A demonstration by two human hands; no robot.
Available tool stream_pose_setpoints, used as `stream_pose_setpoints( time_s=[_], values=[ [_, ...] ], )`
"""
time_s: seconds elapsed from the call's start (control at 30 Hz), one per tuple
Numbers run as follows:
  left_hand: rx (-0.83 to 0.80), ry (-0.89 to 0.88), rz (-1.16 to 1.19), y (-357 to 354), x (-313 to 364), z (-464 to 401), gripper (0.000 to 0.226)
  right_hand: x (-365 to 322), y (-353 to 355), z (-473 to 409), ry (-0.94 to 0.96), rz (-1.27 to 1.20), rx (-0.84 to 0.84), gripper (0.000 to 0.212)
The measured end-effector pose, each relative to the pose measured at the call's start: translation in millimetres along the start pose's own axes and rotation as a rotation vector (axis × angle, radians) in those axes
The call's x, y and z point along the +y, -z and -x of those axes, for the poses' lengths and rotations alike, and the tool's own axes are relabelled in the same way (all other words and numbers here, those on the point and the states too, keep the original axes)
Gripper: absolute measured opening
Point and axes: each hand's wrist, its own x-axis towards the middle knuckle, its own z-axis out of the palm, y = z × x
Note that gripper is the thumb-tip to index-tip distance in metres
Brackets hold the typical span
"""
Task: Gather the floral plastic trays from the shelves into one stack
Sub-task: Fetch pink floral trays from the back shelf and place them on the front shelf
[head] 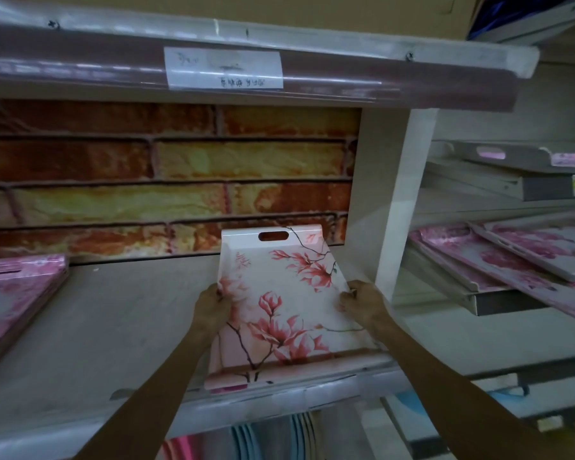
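Observation:
A white tray with pink magnolia flowers [281,303] lies lengthwise on the middle shelf [120,327], its cut-out handle at the far end. My left hand [211,305] grips its left rim and my right hand [362,302] grips its right rim. Its near end overhangs the shelf's front edge. A pink floral tray stack [17,287] sits at the left end of the same shelf. More pink floral trays [525,257] lie on the shelf unit to the right.
A white upright [399,207] divides the two shelf units. The upper shelf front [246,64] with a paper label hangs low overhead. A brick-pattern panel [166,180] backs the shelf. Grey trays [512,161] sit higher on the right. Blue and pink items [246,439] show below.

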Motion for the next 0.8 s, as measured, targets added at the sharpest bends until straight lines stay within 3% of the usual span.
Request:
stream_pose_setpoints(
  time_s=[0.37, 0.53, 0.8],
  values=[
    [-0.001, -0.006, -0.13, -6, -12, -4, 0.029, 9, -17, -7, 0.039, 0.134, -0.05, 0.031],
    [0.018, -0.032, -0.184, -11, -17, -9, 0.022, 14, -15, -10, 0.064, 0.177, -0.06, 0.03],
    [-0.009, -0.056, -0.357, -11, -21, -15, 0.031, 18, -6, -11, 0.061, 0.163, -0.088, 0.022]
  ],
)
